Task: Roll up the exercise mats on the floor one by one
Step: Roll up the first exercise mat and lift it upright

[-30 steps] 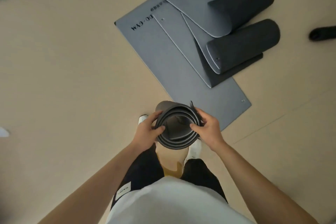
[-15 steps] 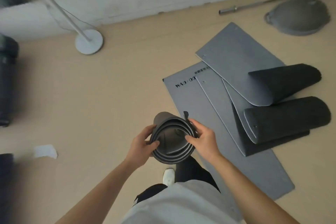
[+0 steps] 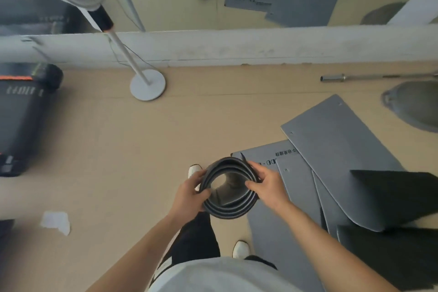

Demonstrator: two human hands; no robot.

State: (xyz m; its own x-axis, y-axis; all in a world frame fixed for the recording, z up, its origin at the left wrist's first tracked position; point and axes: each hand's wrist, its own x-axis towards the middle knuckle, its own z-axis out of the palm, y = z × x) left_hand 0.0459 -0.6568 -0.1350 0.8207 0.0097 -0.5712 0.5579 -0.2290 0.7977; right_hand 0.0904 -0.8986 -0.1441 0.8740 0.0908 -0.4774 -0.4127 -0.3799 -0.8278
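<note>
While the person is standing on the tan floor, both hands are holding a dark grey rolled foam exercise mat (image 3: pixel 231 211) end-on toward the camera, just below frame centre and above the legs, its loose coiled layers ringing an open core. Left hand (image 3: pixel 189 193) is gripping the coil's rim at nine o'clock, thumb hooking over the inner layers, fingers curling round the outside. Right hand (image 3: pixel 267 184) is gripping the rim at two o'clock, thumb lying along the coil edge, fingers wrapping the outer wall. Overlapping slate-grey flat foam mats (image 3: pixel 331 140) are lying on the floor at three o'clock of the roll, the lowest one passing under it; two are showing partly rolled dark ends (image 3: pixel 391 194) at four o'clock. A white round-based pedestal fan (image 3: pixel 147 84) is standing at eleven o'clock. A steel bar (image 3: pixel 355 76) is lying at two o'clock beside the wall, a grey dome-shaped trainer (image 3: pixel 414 106) just below it. A black treadmill (image 3: pixel 21 114) is sitting at nine o'clock, a white paper scrap (image 3: pixel 55 221) at eight.
</note>
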